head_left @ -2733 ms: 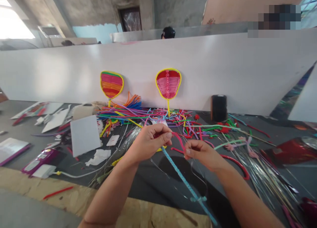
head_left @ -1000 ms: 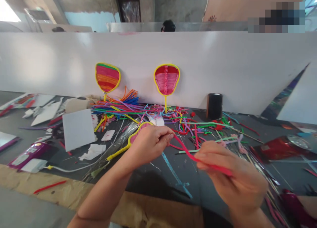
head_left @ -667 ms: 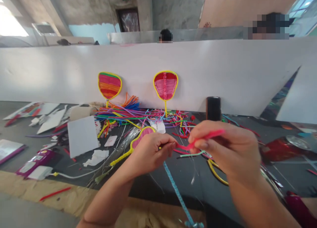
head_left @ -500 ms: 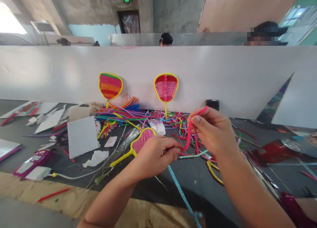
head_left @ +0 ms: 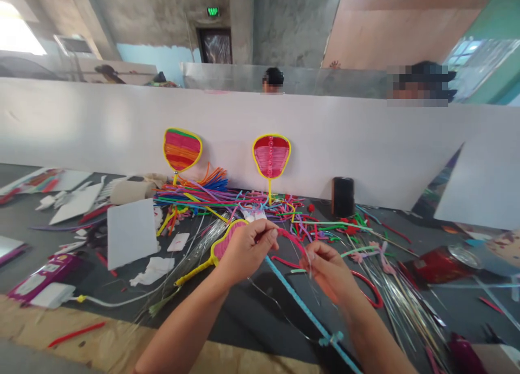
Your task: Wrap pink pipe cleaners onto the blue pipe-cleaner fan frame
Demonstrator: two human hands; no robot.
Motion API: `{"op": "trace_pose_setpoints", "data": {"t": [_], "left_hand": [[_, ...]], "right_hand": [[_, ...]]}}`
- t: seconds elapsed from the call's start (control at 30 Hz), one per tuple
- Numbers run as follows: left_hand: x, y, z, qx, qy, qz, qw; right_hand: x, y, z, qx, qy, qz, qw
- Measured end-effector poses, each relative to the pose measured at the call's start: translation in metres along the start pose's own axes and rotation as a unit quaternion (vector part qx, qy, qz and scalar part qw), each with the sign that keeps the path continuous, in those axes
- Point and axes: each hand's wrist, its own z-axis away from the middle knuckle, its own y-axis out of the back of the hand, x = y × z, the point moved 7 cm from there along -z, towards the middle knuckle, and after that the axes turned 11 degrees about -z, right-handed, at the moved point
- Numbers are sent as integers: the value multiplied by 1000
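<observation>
A pink-red pipe cleaner (head_left: 293, 238) bows between my two hands. My left hand (head_left: 252, 249) pinches one end of it between thumb and fingertips. Lower and to the right, my right hand (head_left: 331, 268) grips the other end, with thin clear strands hanging beside its fingers. From under my left hand a long stem wrapped in light blue (head_left: 303, 306) slants down to the right; whether the hand also holds it I cannot tell. A pink fan shape with a yellow rim and handle (head_left: 222, 248) lies partly hidden behind my left hand.
Two yellow-rimmed fans (head_left: 182, 149) stand against the white board (head_left: 333, 141). Heaped pipe cleaners (head_left: 203, 195) lie before it. A black phone (head_left: 343, 196), a red can (head_left: 442, 264), wires (head_left: 390, 298), a white card (head_left: 132, 233) and a purple box (head_left: 44, 276) surround my hands.
My right hand has come down from its raised position, and the pink-red pipe cleaner now arches rather than rising upward. My left hand has shifted slightly left. The view has tilted a little.
</observation>
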Motion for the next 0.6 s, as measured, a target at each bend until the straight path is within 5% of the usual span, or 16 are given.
{"op": "trace_pose_setpoints", "data": {"t": [0.27,0.6], "left_hand": [[-28,-9,-20,-17,60,21,998],[-21,-7,-34,-42,9,-107,993]], "right_hand": [[17,9,-1,-46,-49,31,997],[16,19,-12,-49,-78,4,996]]}}
